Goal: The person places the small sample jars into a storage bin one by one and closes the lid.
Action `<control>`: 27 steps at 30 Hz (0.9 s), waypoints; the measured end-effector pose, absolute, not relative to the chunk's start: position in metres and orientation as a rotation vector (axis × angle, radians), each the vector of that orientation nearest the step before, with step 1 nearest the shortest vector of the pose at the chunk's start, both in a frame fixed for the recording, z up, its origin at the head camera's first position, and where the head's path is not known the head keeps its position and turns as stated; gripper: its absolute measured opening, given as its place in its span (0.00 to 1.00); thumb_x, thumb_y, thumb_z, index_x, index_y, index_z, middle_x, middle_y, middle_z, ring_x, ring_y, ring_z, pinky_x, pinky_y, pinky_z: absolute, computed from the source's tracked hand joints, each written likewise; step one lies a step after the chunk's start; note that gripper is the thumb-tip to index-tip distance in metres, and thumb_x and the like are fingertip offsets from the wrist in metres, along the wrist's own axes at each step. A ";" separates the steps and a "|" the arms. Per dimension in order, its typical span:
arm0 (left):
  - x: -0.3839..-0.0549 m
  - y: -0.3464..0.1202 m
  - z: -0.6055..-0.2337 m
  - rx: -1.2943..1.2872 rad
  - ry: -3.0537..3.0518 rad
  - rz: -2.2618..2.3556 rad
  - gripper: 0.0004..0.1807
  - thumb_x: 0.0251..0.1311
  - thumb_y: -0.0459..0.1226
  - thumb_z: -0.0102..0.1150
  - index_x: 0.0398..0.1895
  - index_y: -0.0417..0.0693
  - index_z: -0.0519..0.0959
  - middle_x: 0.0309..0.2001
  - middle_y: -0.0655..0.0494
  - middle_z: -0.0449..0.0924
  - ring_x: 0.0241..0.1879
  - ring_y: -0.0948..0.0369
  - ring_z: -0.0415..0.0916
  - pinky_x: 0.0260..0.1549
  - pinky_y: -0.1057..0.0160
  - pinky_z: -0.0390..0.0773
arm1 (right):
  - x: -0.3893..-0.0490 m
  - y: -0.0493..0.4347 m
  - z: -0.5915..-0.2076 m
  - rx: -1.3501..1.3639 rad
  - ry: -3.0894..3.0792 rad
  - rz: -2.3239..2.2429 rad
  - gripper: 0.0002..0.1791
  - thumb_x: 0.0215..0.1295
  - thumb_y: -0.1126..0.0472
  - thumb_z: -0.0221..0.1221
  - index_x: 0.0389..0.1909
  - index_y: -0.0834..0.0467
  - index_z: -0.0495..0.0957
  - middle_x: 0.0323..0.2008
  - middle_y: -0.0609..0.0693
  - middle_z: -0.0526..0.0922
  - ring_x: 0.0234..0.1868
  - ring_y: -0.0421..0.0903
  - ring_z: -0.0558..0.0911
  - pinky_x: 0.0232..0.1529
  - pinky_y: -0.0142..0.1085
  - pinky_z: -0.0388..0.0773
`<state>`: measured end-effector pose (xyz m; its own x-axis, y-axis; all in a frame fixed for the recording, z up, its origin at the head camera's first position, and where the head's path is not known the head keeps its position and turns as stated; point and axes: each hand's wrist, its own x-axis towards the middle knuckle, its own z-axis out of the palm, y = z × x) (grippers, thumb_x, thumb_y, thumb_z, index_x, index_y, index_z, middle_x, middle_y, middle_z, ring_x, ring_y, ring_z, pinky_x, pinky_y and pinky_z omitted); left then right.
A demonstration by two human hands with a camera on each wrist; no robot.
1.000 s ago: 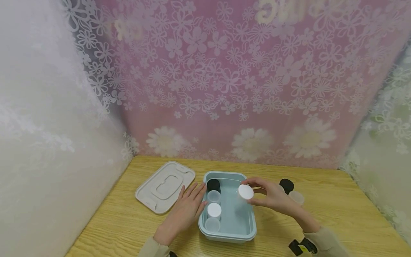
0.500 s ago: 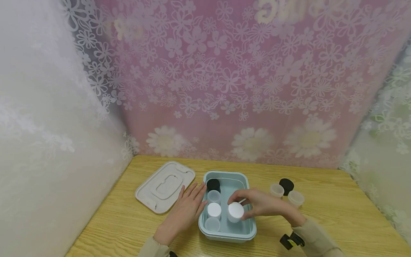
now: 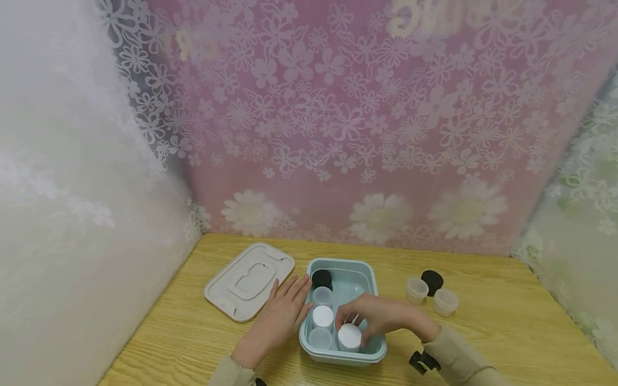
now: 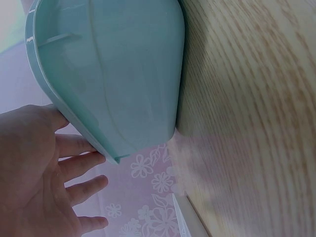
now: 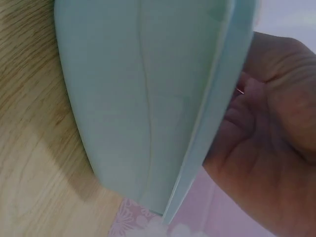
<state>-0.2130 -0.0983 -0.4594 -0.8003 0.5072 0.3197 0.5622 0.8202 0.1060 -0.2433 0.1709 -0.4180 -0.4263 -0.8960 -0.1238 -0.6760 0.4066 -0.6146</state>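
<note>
A light blue plastic bin (image 3: 344, 264) stands on the wooden table. Down its left side runs a row of small round jars: a black-topped jar (image 3: 322, 279) at the back, then a clear jar (image 3: 322, 296), a white-lidded jar (image 3: 323, 317) and another clear jar (image 3: 321, 339) in front. My right hand (image 3: 381, 315) reaches over the right rim and grips a white-lidded jar (image 3: 350, 338) low at the front, beside that row. In the right wrist view the bin wall hides the fingertips. My left hand (image 3: 282, 311) rests on the left rim with fingers straight.
A pale lid (image 3: 249, 281) lies flat on the table left of the bin. To the right stand two clear jars, one nearer the bin (image 3: 417, 290) and one in front (image 3: 445, 302), with a black-topped jar (image 3: 432, 282) behind. A floral curtain (image 3: 338, 134) hangs at the back.
My right hand has carried the white-lidded jar from over the bin's right rim down to the front, beside the row. My left hand has stayed on the left rim.
</note>
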 end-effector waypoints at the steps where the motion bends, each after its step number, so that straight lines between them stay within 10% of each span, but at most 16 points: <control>1: -0.213 -0.098 -0.459 -0.819 -2.726 -0.286 0.29 0.79 0.49 0.45 0.76 0.45 0.66 0.75 0.50 0.64 0.76 0.48 0.58 0.70 0.35 0.57 | -0.243 0.170 -0.418 -1.344 2.239 -0.656 0.25 0.51 0.71 0.75 0.48 0.51 0.81 0.49 0.40 0.84 0.50 0.35 0.82 0.48 0.31 0.82; 18: -0.214 -0.098 -0.459 -0.815 -2.747 -0.278 0.29 0.79 0.49 0.45 0.76 0.46 0.66 0.76 0.51 0.64 0.76 0.48 0.58 0.71 0.35 0.56 | -0.233 0.170 -0.412 -1.285 2.255 -0.600 0.25 0.53 0.69 0.75 0.52 0.51 0.80 0.51 0.39 0.82 0.52 0.35 0.82 0.51 0.31 0.81; 27: -0.213 -0.097 -0.458 -0.812 -2.755 -0.302 0.29 0.79 0.49 0.46 0.76 0.45 0.65 0.76 0.50 0.63 0.76 0.48 0.57 0.71 0.35 0.55 | -0.236 0.185 -0.412 -1.238 2.295 -0.982 0.14 0.71 0.59 0.63 0.55 0.58 0.80 0.51 0.54 0.85 0.50 0.49 0.86 0.50 0.34 0.83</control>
<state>-0.2133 -0.0973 -0.4583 -0.8125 0.5013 0.2977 0.5539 0.8230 0.1259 -0.2359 0.1853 -0.4120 -0.5552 -0.8315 0.0173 -0.5865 0.3767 -0.7170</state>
